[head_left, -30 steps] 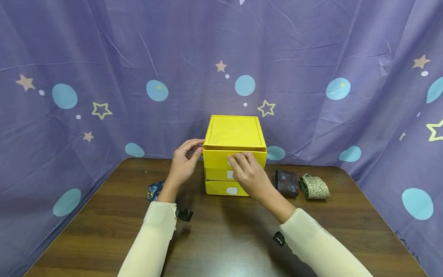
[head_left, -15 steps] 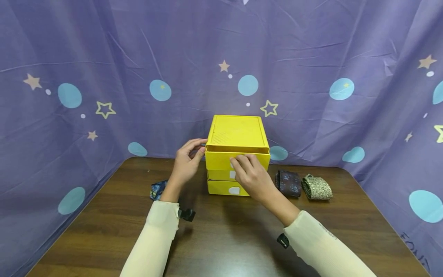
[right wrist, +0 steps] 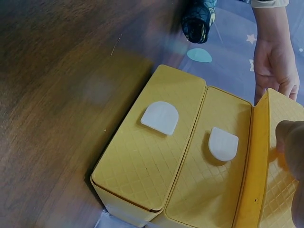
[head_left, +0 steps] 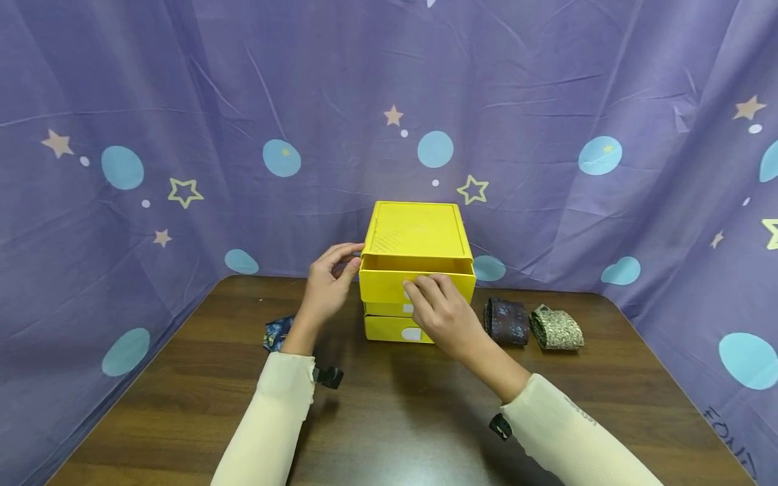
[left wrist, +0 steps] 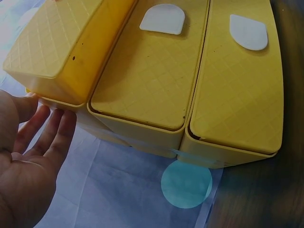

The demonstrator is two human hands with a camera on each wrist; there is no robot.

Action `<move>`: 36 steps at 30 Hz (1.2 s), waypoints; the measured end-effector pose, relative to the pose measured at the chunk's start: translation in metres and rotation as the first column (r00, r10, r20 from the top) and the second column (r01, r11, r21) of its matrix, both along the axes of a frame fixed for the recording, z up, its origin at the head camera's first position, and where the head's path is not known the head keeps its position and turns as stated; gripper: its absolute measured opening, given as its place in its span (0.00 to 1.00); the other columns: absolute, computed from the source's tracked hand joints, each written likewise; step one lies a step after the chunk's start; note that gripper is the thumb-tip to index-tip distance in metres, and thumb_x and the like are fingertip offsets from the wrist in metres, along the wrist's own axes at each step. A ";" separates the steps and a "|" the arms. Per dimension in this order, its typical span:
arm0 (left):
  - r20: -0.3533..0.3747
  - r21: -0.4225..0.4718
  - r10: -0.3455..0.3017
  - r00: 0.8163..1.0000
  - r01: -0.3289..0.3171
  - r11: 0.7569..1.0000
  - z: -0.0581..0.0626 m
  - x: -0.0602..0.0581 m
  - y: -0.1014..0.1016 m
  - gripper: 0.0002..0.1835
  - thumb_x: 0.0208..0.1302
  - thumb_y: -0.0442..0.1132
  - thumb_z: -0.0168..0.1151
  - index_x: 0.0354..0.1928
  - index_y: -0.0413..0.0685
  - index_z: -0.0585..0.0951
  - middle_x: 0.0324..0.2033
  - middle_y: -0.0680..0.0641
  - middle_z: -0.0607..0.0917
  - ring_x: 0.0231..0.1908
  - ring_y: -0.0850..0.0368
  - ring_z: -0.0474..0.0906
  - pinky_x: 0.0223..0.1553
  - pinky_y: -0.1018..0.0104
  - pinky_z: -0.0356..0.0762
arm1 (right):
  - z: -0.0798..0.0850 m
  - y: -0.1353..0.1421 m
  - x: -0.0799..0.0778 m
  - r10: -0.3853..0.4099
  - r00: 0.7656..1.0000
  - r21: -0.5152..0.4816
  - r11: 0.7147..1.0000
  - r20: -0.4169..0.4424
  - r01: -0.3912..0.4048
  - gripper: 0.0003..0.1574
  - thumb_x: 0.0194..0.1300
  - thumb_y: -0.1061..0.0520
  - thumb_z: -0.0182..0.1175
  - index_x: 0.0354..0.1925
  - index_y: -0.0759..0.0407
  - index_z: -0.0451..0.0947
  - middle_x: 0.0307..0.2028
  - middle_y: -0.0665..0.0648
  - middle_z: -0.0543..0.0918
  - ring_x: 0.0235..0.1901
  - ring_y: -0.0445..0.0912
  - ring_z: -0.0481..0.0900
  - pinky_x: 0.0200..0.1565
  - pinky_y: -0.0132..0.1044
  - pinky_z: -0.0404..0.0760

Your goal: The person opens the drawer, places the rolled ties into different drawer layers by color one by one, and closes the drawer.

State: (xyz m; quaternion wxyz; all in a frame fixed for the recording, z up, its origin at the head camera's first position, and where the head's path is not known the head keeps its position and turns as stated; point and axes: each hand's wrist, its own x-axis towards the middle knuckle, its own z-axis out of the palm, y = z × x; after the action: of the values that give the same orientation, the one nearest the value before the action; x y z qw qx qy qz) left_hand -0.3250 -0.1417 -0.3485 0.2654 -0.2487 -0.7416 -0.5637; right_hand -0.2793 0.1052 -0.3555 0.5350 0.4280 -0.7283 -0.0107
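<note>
Apparently mid-opening: top drawer (head_left: 383, 287), part-drawn; right hand (head_left: 446, 314), curled, grips its front; left hand (head_left: 328, 283), relaxed, touches yellow cabinet (head_left: 419, 229), left side; further pull likely needed.

Cream slvs (head_left: 269, 415) w/ blk straps (head_left: 329, 377)

A purple starry curtain (head_left: 340, 74) hangs behind a wooden table (head_left: 389, 412).

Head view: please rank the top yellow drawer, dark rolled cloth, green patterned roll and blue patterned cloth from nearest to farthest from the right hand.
1. Top yellow drawer: the right hand is on its front.
2. Dark rolled cloth: just right of the hand.
3. Green patterned roll: farther right.
4. Blue patterned cloth: across on the left side.
</note>
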 end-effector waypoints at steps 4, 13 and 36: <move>-0.013 -0.019 0.010 1.000 -0.010 1.000 -0.004 -0.004 -0.003 0.16 0.75 0.35 0.60 0.60 0.39 0.83 0.57 0.42 0.82 0.54 0.48 0.81 0.54 0.61 0.82 | -0.001 0.001 0.000 -0.005 1.000 0.009 1.000 0.004 0.005 0.19 0.70 0.64 0.50 0.54 0.70 0.80 0.45 0.65 0.80 0.43 0.58 0.77 0.47 0.44 0.82; 0.000 -0.031 0.026 1.000 -0.026 0.999 0.000 0.003 -0.001 0.16 0.76 0.35 0.59 0.61 0.38 0.82 0.57 0.41 0.82 0.54 0.47 0.80 0.54 0.57 0.82 | -0.001 0.001 0.003 -0.019 1.000 0.025 1.000 -0.007 0.019 0.19 0.69 0.64 0.51 0.53 0.70 0.80 0.45 0.65 0.80 0.43 0.57 0.77 0.47 0.43 0.81; -0.008 -0.027 0.023 1.000 -0.023 0.999 0.019 0.025 0.008 0.16 0.75 0.29 0.58 0.59 0.28 0.80 0.56 0.33 0.81 0.52 0.42 0.80 0.54 0.41 0.80 | 0.002 0.002 0.017 0.007 1.000 0.027 1.000 -0.010 -0.006 0.18 0.72 0.63 0.50 0.52 0.68 0.81 0.45 0.63 0.82 0.42 0.57 0.79 0.48 0.42 0.82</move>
State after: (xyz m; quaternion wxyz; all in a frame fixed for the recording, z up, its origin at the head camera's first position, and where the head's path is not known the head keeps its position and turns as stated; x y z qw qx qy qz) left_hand -0.3005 -0.1341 -0.3295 0.2714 -0.2459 -0.7510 -0.5494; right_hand -0.2623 0.1076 -0.3534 0.5329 0.4375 -0.7240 -0.0209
